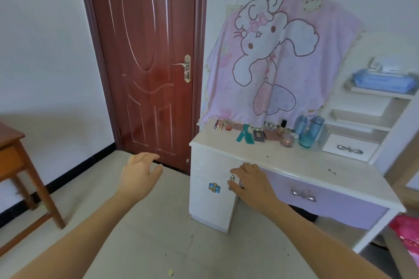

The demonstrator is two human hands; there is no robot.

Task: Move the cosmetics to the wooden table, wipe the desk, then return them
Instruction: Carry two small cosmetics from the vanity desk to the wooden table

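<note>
The cosmetics [260, 132] sit in a row along the back of the desk [294, 162], tucked under the hem of a pink cartoon blanket [278, 56]: pencils [217, 124] at the left end, a teal piece [243, 136] and a dark compact [259, 135] in the middle, a pink jar [286, 140] and blue bottles [308, 128] at the right. The front half of the white top lies bare, dotted with dark specks. The right hand [251, 182] hovers in front of the desk's front edge, fingers loosely spread and holding nothing, thumb next to a silver knob [231, 178]; whether it touches cannot be told. The left hand [138, 172] hangs over the floor, fingers straight and slightly fanned, empty too. The wooden table [13, 149] stands well apart at the far left, tiled floor open between it and the desk. A red-brown door [147, 63] is closed behind. A blue pack [383, 81] rests on the side shelf; no writing reads clearly
</note>
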